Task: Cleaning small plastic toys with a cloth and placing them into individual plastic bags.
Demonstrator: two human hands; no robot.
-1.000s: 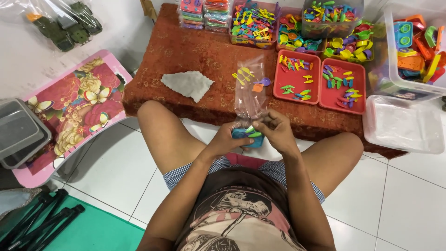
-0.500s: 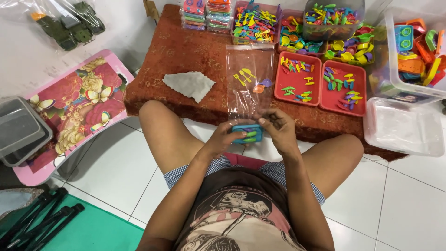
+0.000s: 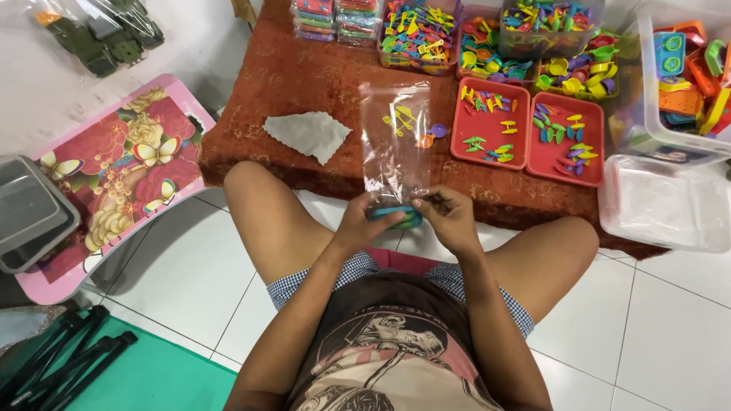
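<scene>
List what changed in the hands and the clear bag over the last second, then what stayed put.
The clear plastic bag, first slack and crumpled, got pulled up flat and now stands over the blue toy tray, which has turned edge-on at the bag's lower end. The left hand and right hand kept hold of both throughout. The red trays, the grey cloth and the toy bins stayed put.

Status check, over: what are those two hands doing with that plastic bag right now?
Left hand and right hand both grip blue toy tray at mouth of clear bag. Bag upright, over the red cloth. Nothing blocking.
</scene>
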